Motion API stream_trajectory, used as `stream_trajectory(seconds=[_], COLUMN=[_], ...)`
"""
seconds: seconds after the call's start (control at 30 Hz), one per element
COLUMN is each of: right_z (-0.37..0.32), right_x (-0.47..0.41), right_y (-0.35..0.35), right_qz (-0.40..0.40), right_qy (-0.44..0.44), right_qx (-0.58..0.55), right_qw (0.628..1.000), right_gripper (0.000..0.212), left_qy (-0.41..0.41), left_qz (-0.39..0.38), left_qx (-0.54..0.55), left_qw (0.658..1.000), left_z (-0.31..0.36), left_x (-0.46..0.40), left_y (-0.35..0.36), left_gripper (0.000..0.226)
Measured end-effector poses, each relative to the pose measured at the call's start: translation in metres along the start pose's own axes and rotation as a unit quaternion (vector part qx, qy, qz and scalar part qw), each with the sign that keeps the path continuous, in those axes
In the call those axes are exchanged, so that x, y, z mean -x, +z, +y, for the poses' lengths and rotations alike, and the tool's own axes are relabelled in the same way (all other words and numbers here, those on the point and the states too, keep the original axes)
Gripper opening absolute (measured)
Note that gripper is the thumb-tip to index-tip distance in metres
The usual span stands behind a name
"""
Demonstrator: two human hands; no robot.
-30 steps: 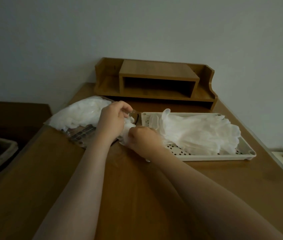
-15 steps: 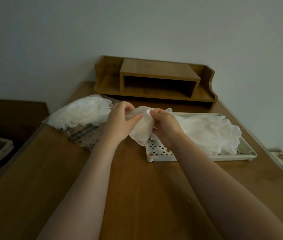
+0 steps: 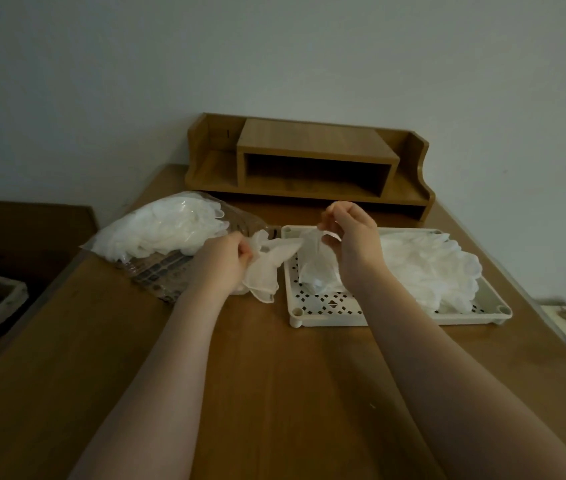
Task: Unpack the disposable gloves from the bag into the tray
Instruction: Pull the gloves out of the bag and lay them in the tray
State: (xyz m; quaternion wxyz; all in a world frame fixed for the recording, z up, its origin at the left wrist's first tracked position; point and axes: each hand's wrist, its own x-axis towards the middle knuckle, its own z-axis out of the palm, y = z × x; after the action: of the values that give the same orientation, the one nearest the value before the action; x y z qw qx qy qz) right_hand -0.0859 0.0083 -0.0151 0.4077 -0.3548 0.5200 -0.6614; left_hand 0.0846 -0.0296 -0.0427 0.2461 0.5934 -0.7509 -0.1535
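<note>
A: While the tray [image 3: 312, 315] sits on the wooden desk [image 3: 274, 393], where are the hands?

B: The left hand [image 3: 221, 259] is just left of the tray, its fingers curled round a bunched translucent glove [image 3: 262, 268] that hangs down to the desk beside the tray's left wall. The right hand [image 3: 352, 237] is raised above the tray's left part, thumb and fingers pinching a second glove [image 3: 314, 265] whose lower end reaches down onto the perforated floor.

A: Are the two gloves joined?

B: They meet between the hands above the tray's left rim; I cannot tell whether they cling together or only overlap.

A: And the rest of the gloves?

B: A heap of gloves [image 3: 430, 268] lies in the tray's right part. Left of the tray, beyond the left hand, lies the clear bag [image 3: 157, 271], with more white gloves [image 3: 163, 230] inside it.

A: Anything behind the tray?

B: A wooden desk organiser [image 3: 309, 161] stands against the wall, apart from the tray's far rim.
</note>
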Motion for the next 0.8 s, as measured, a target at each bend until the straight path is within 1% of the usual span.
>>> stream_trajectory(seconds=[0.03, 0.07, 0.1, 0.17, 0.2, 0.23, 0.27, 0.33, 0.4, 0.43, 0.47, 0.5, 0.53, 0.57, 0.6, 0.63, 0.7, 0.77, 0.8], right_z=[-0.001, 0.0, 0.001, 0.008, 0.012, 0.016, 0.019, 0.021, 0.023, 0.023, 0.02, 0.015, 0.01, 0.004, -0.001, -0.006, -0.015, -0.021, -0.025], right_x=[0.001, 0.003, 0.005, 0.008, 0.008, 0.008, 0.006, 0.001, -0.003, -0.005, -0.005, -0.004, -0.002, -0.002, -0.001, -0.001, 0.0, 0.003, 0.006], right_y=[-0.002, -0.002, -0.002, 0.004, 0.007, 0.011, 0.014, 0.018, 0.018, 0.017, 0.016, 0.015, 0.014, 0.013, 0.012, 0.012, 0.008, 0.004, 0.001], right_qz=[-0.03, -0.069, -0.115, -0.197, -0.211, -0.204, -0.184, -0.146, -0.136, -0.129, -0.116, -0.095, -0.071, -0.053, -0.046, -0.041, -0.027, -0.005, 0.009], right_qy=[-0.025, -0.05, -0.072, -0.114, -0.14, -0.168, -0.191, -0.207, -0.224, -0.235, -0.241, -0.239, -0.22, -0.188, -0.154, -0.13, -0.12, -0.127, -0.133], right_qx=[0.055, 0.137, 0.228, 0.397, 0.464, 0.516, 0.55, 0.584, 0.599, 0.591, 0.571, 0.531, 0.472, 0.395, 0.312, 0.243, 0.177, 0.168, 0.169], right_qw=[0.998, 0.987, 0.964, 0.889, 0.849, 0.815, 0.792, 0.771, 0.756, 0.761, 0.776, 0.807, 0.851, 0.898, 0.936, 0.96, 0.977, 0.978, 0.977], right_gripper=[0.019, 0.018, 0.023, 0.044, 0.05, 0.051, 0.046, 0.029, 0.023, 0.023, 0.023, 0.023, 0.023, 0.022, 0.021, 0.02, 0.022, 0.022, 0.02], left_qy=[-0.012, -0.02, -0.026, -0.031, -0.032, -0.034, -0.037, -0.04, -0.053, -0.063, -0.075, -0.089, -0.104, -0.121, -0.137, -0.15, -0.171, -0.181, -0.17], left_qz=[0.001, 0.01, 0.023, 0.039, 0.043, 0.044, 0.043, 0.038, 0.035, 0.036, 0.038, 0.036, 0.029, 0.013, -0.004, -0.014, -0.02, -0.026, -0.017], left_qx=[0.026, 0.053, 0.077, 0.106, 0.112, 0.116, 0.119, 0.122, 0.132, 0.136, 0.131, 0.111, 0.074, 0.019, -0.042, -0.089, -0.125, -0.138, -0.153], left_qw=[1.0, 0.998, 0.996, 0.993, 0.992, 0.992, 0.991, 0.991, 0.989, 0.988, 0.988, 0.989, 0.991, 0.992, 0.99, 0.985, 0.977, 0.973, 0.973], left_z=[-0.001, -0.001, 0.0, 0.002, 0.003, 0.003, 0.003, 0.002, -0.001, -0.003, -0.004, -0.005, -0.007, -0.009, -0.01, -0.012, -0.014, -0.01, -0.006], left_x=[0.0, 0.0, -0.001, -0.001, -0.001, -0.001, -0.001, 0.001, 0.001, 0.0, -0.002, -0.003, -0.005, -0.008, -0.008, -0.008, -0.005, -0.003, -0.002], left_y=[0.0, -0.001, -0.002, -0.004, -0.004, -0.004, -0.004, -0.005, -0.006, -0.006, -0.007, -0.007, -0.007, -0.005, -0.004, -0.001, 0.004, 0.001, -0.004], left_gripper=[0.012, 0.013, 0.014, 0.015, 0.015, 0.014, 0.014, 0.014, 0.014, 0.015, 0.015, 0.017, 0.018, 0.021, 0.025, 0.028, 0.03, 0.035, 0.033])
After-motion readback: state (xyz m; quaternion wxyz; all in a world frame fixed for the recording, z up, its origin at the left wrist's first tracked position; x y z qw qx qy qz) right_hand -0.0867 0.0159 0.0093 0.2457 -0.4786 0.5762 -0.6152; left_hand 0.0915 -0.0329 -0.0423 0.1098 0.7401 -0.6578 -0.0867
